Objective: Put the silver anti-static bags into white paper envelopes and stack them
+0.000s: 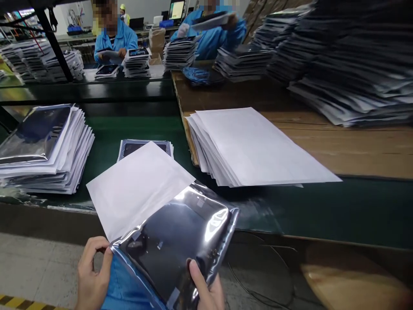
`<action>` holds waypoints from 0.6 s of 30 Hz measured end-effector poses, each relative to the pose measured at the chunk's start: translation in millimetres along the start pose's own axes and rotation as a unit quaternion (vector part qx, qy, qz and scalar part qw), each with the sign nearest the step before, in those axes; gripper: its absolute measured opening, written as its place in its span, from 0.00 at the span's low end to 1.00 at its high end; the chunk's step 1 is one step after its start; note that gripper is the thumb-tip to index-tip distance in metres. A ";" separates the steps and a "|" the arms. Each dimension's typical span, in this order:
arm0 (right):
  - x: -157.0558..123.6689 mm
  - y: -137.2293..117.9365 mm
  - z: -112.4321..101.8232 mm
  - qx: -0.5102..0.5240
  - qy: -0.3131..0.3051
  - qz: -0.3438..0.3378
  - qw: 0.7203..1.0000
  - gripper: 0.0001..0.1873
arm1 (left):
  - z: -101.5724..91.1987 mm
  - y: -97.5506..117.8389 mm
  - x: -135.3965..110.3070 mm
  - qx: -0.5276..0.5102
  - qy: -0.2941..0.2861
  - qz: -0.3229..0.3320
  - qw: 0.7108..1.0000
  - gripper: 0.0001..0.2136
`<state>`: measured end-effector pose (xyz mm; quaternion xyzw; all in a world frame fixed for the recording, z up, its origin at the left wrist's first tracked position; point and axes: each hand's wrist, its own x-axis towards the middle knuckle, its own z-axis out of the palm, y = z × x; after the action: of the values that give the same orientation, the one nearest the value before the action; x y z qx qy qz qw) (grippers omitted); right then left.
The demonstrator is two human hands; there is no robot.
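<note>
My left hand (92,273) pinches the near left corner of a shiny silver antistatic bag (180,237) that holds a dark flat panel. My right hand (206,288) grips the bag's near right edge, thumb on top. A white paper sheet (135,185) sticks out of the bag's far end, tilted over the green belt (322,211). A bagged dark panel (129,146) lies on the belt just beyond the sheet.
A fanned stack of white sheets (251,146) lies to the right, half on a wooden table (371,146). Bagged panels with paper (41,146) are piled at left. Tall piles of dark bags (348,64) stand at the right rear. Two people in blue coats (112,38) work behind.
</note>
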<state>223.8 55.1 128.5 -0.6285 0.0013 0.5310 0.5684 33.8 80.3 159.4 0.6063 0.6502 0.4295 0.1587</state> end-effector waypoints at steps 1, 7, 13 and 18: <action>1.4 -0.2 0.1 0.003 -0.004 0.006 1.000 0.28 | 2.0 1.4 -1.9 -0.011 0.007 -0.013 1.000 0.03; 5.0 -5.7 -0.3 0.019 0.026 0.058 0.998 0.29 | 10.3 4.4 -17.6 -0.028 0.053 0.045 0.997 0.04; -1.7 -7.3 6.1 -0.009 0.032 0.018 0.999 0.29 | 13.9 -9.9 -24.8 -0.010 0.083 0.124 0.989 0.06; 2.2 -3.0 -0.1 -0.056 -0.003 -0.027 0.998 0.26 | 16.3 -14.1 -27.3 0.016 0.099 0.062 0.993 0.03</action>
<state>226.6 57.3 129.1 -0.6578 -0.0470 0.5166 0.5461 42.4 62.5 130.7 0.6024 0.6304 0.4864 0.0566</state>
